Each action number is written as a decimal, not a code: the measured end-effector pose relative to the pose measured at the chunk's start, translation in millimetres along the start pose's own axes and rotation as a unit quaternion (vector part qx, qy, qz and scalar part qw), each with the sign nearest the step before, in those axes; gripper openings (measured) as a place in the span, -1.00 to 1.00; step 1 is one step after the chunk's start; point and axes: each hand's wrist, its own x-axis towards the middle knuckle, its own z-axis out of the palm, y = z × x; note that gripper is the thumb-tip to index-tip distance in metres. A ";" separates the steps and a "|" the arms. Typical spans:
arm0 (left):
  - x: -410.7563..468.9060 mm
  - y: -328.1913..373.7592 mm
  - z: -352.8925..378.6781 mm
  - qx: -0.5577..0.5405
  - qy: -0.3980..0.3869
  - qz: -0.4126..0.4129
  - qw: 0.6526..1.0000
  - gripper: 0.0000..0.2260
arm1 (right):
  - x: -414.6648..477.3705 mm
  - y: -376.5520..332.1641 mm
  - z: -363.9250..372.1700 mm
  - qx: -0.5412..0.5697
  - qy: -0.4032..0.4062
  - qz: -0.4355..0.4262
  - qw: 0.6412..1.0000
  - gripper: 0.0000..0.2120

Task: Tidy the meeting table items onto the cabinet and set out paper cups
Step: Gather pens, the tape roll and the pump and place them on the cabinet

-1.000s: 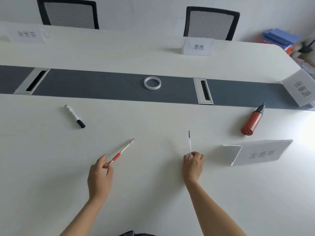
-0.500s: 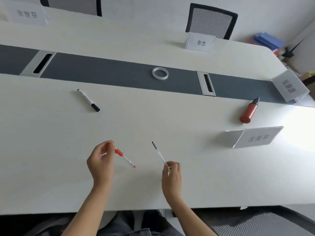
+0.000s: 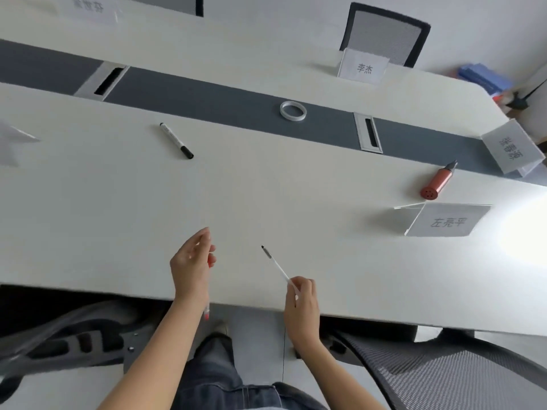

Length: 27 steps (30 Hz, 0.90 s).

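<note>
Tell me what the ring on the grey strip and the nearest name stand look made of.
The ring looks like translucent plastic or a roll of clear tape, glossy: its pale wall is milky. I cannot tell which. The name stand looks like clear acrylic holding white printed paper: its bent foot at the left is see-through with bright edges.

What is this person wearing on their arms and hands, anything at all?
Nothing that shows. The left hand and right hand have no gloves, rings or watch. The left forearm and right forearm are bare, with no sleeve in sight down to the picture's lower edge. No bands, straps or markings can be seen on either.
</note>
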 end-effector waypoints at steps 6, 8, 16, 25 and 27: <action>-70.8 -54.0 -53.7 0.044 0.081 -0.002 0.996 -0.76 | -44.8 30.3 -5.1 0.007 -0.080 -0.038 0.996 -0.84; -95.5 -72.0 -78.9 0.066 0.105 -0.020 0.992 -0.72 | -59.8 40.3 -5.0 0.019 -0.110 -0.052 0.992 -0.87; -180.6 -64.5 -190.1 0.080 0.242 0.005 0.967 -0.82 | -126.3 13.2 28.0 0.025 -0.247 -0.109 0.963 -0.89; -237.5 -54.0 -351.8 -0.018 0.398 0.022 0.917 -0.84 | -242.6 -60.7 124.4 -0.003 -0.363 -0.223 0.905 -0.90; -254.4 -49.7 -402.6 -0.061 0.450 0.027 0.891 -0.82 | -282.1 -79.6 152.8 -0.016 -0.382 -0.254 0.888 -0.89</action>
